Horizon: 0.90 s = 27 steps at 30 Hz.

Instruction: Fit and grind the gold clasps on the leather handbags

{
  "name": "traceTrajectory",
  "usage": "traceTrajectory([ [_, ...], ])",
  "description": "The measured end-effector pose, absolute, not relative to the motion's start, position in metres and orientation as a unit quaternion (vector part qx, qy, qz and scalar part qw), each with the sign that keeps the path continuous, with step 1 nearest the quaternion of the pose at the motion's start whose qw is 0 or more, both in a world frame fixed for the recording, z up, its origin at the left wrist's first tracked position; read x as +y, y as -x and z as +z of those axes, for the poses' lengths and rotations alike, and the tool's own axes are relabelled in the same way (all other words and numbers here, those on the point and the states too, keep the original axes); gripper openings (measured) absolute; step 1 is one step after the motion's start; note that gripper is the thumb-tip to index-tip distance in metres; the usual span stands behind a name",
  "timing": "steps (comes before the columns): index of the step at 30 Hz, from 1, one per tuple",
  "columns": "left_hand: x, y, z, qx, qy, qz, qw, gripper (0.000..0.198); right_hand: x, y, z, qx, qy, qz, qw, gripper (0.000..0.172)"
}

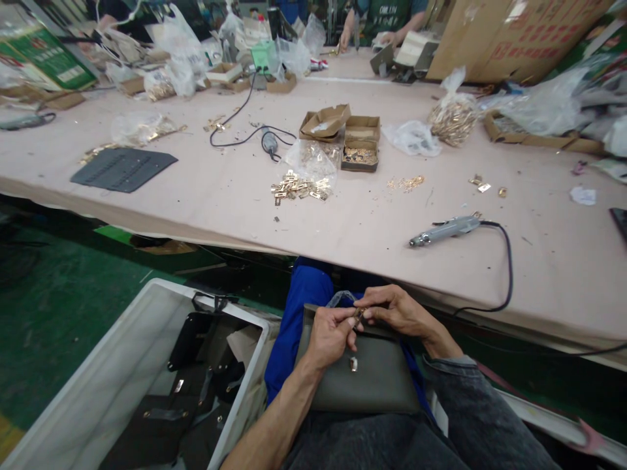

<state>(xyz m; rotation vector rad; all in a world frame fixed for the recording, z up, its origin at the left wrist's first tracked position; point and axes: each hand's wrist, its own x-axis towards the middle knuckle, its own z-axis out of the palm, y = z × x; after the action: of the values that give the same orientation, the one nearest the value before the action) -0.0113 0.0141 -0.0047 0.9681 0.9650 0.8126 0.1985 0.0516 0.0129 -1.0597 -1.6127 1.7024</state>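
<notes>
An olive-grey handbag [377, 382] lies across the lap, with a shiny metal clasp [353, 364] on its face. Over the bag's upper edge, a small gold-coloured metal fitting [359, 317] is pinched between both hands. My left hand [329, 334] grips it from the left with thumb and fingers. From the right, my right hand [399, 314] holds it with closed fingertips, which partly cover it. A plastic-wrapped handle [341, 298] rises just behind the fingers. An electric screwdriver [445, 230] rests on the table, apart from both hands.
A white bin [161, 287] with dark bags stands at left. On the table [235, 209] are a pile of metal plates [298, 187], a small box of tiny parts [360, 156] and loose screws [411, 183]. The screwdriver's cord [509, 274] hangs over the edge. Another person's hands [347, 32] show across the table.
</notes>
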Motion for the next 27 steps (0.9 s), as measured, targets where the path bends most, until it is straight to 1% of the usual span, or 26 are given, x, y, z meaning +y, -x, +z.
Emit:
traceTrajectory([
  [5, 0.014, 0.010, -0.003, 0.429, -0.419, 0.371, 0.709, 0.026, 0.053, -0.198, 0.019, -0.621, 0.406, 0.617, 0.262, 0.029],
  [11, 0.013, 0.006, 0.002, 0.444, -0.342, 0.418, 0.715, 0.024, 0.048, -0.188, 0.017, -0.701, 0.427, 0.498, 0.281, 0.029],
  [14, 0.011, 0.004, 0.001, 0.443, -0.311, 0.435, 0.720, 0.026, 0.044, -0.184, 0.011, -0.720, 0.429, 0.462, 0.289, 0.028],
  [27, 0.010, 0.000, 0.003, 0.453, -0.309, 0.441, 0.710, 0.028, 0.039, -0.184, 0.011, -0.750, 0.431, 0.421, 0.274, 0.027],
])
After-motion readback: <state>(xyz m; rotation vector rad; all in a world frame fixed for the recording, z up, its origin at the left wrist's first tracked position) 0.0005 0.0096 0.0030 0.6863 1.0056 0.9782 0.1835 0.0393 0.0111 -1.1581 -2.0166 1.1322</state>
